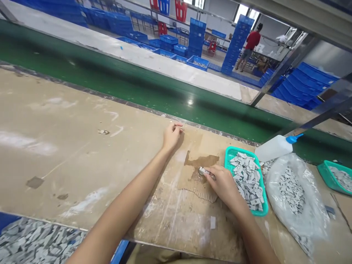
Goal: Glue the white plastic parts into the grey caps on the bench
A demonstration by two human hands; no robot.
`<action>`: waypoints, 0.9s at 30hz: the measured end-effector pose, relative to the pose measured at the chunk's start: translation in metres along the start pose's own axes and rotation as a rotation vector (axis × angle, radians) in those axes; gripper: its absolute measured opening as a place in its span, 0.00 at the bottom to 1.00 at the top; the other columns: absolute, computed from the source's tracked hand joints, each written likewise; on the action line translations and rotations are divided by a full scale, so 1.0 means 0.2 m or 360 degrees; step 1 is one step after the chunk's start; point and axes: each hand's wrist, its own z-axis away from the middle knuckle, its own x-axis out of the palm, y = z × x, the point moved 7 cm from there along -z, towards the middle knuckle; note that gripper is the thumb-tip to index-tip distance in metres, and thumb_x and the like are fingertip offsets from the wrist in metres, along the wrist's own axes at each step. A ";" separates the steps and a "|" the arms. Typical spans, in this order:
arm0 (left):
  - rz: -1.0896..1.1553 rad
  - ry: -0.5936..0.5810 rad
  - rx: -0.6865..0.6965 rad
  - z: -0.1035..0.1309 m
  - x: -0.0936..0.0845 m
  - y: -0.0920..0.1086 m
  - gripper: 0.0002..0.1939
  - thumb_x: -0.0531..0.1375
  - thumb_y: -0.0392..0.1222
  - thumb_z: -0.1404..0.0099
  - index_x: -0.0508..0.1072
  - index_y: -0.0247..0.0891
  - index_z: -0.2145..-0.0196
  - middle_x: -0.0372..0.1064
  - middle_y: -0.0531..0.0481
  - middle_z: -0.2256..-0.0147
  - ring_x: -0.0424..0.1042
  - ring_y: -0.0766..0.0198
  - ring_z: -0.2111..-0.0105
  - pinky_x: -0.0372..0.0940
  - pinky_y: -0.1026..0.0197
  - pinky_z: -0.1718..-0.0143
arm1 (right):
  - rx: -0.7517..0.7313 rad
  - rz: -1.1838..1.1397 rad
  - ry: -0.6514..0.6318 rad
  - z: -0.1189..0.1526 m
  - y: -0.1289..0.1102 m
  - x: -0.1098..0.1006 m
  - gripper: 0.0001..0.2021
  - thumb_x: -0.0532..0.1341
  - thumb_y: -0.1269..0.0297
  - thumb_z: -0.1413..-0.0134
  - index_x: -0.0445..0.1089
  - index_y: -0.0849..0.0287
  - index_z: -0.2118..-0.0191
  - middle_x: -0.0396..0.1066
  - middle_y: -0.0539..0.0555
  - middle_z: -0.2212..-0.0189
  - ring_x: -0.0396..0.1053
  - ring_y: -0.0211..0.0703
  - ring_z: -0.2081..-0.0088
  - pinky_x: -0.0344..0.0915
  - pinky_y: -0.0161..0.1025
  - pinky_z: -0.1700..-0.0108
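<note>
Piece (202, 171) is at cardboard (188, 180), pinched by right hand (223, 182); shifting it needs steady grip; left hand (172, 136) curled, contents unclear.

Bare hands (172, 137) and forearms (140, 189), olive-khaki cloth (154, 253) below.

Both forearms reaching forward, fingers bent inward.

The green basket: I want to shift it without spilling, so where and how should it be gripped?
Probably by the rim at both short ends, coming from above. The plastic bag crowds its right long side, while the ends look freer. The small pieces are heaped in an open top, so keep it level.
</note>
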 end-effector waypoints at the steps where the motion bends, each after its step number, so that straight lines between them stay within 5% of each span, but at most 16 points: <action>1: -0.0007 -0.0002 0.0000 0.00 0.00 0.00 0.14 0.52 0.38 0.44 0.72 0.35 0.62 0.69 0.50 0.73 0.63 0.65 0.77 0.57 0.63 0.72 | -0.0001 0.0018 -0.0004 0.00 0.00 0.00 0.10 0.59 0.68 0.36 0.77 0.55 0.54 0.75 0.53 0.65 0.73 0.42 0.63 0.67 0.35 0.62; 8: -0.0059 0.0011 -0.0028 0.01 0.00 0.03 0.14 0.51 0.38 0.43 0.73 0.34 0.62 0.70 0.49 0.72 0.62 0.65 0.77 0.56 0.64 0.73 | 0.0028 0.0123 -0.0040 0.00 -0.01 0.00 0.13 0.59 0.67 0.34 0.76 0.56 0.48 0.72 0.52 0.69 0.71 0.41 0.66 0.63 0.35 0.65; 22: -0.0288 -0.0006 0.0023 0.01 0.01 0.04 0.18 0.52 0.40 0.44 0.75 0.33 0.60 0.73 0.48 0.70 0.66 0.62 0.73 0.57 0.63 0.71 | 0.0037 0.0027 -0.0022 -0.01 -0.04 -0.02 0.10 0.59 0.68 0.35 0.79 0.59 0.55 0.71 0.54 0.68 0.70 0.40 0.67 0.62 0.35 0.64; 27: -0.0586 -0.0074 0.0066 0.04 0.03 0.08 0.18 0.50 0.39 0.42 0.76 0.34 0.60 0.74 0.47 0.68 0.71 0.59 0.67 0.62 0.62 0.63 | 0.0072 0.0028 -0.0089 -0.02 -0.05 -0.03 0.12 0.58 0.66 0.33 0.80 0.60 0.58 0.71 0.54 0.68 0.69 0.39 0.66 0.61 0.35 0.63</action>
